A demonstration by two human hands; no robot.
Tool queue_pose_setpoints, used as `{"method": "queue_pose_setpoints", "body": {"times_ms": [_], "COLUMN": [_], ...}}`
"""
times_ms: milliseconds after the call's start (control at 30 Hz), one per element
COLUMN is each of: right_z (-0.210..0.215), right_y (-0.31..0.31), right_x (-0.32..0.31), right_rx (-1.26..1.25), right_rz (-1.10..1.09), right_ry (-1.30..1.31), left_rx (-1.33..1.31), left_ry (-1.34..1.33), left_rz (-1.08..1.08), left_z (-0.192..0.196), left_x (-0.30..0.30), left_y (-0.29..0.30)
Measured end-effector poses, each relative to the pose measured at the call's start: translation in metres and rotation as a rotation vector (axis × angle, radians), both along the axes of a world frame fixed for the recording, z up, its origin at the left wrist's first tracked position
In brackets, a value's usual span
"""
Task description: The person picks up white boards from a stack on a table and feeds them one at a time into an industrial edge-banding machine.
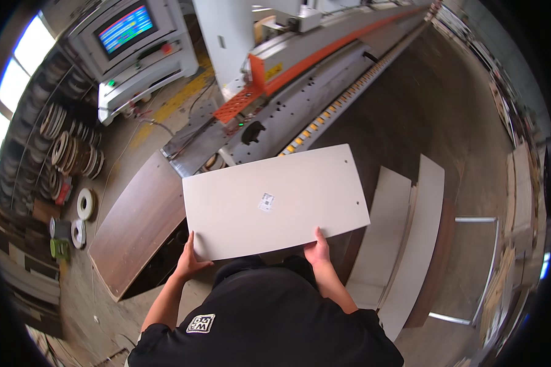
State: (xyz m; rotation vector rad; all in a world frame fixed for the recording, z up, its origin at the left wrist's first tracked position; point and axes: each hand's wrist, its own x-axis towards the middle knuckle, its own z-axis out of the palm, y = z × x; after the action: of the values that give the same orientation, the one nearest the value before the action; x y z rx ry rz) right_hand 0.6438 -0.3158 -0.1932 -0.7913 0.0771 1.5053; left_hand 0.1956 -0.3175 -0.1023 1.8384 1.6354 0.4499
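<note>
A white rectangular panel point(300, 202) is held up in front of me, with a small printed label near its middle and two dark holes by its right end. My left hand point(191, 260) grips its lower left corner, thumb on the near face. On the near edge, right of the middle, my right hand point(317, 248) is closed too, thumb on top. The fingers of both hands are hidden under the panel. Beyond the panel stands a long machine with an orange guard point(245, 103) and a row of yellow pads point(324, 116).
A brown wood-look board point(138, 226) lies at left, partly behind the panel. White panels point(379, 226) are stacked at right beside a metal floor frame point(493, 257). At far left are rolls of edge banding point(73, 153). A control cabinet with a lit screen point(125, 29) stands at upper left.
</note>
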Motion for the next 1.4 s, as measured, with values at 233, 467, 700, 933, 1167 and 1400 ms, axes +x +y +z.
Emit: {"method": "queue_pose_setpoints", "body": {"times_ms": [233, 467, 700, 933, 1167, 1400], "right_z": [-0.014, 0.024, 0.040, 0.044, 0.036, 0.039], "right_y": [0.087, 0.161, 0.167, 0.163, 0.176, 0.217], "right_x": [-0.098, -0.140, -0.169, -0.190, -0.173, -0.139], "right_rx": [-0.034, -0.169, -0.080, 0.015, 0.088, 0.097], "right_rz": [0.311, 1.164, 0.859, 0.584, 0.438, 0.389], "right_ry": [-0.115, -0.853, -0.652, -0.333, -0.318, -0.442], "left_rx": [-0.167, -0.154, -0.068, 0.056, -0.064, -0.023], "left_ry": [0.134, 0.220, 0.102, -0.274, -0.249, -0.173], "left_rz": [0.266, 0.503, 0.560, 0.609, 0.540, 0.428], "left_z": [-0.039, -0.037, -0.052, -0.086, -0.081, -0.060], "left_x": [-0.083, -0.105, -0.093, -0.087, -0.066, -0.018], "left_y": [-0.070, -0.073, -0.025, -0.001, 0.032, 0.085]}}
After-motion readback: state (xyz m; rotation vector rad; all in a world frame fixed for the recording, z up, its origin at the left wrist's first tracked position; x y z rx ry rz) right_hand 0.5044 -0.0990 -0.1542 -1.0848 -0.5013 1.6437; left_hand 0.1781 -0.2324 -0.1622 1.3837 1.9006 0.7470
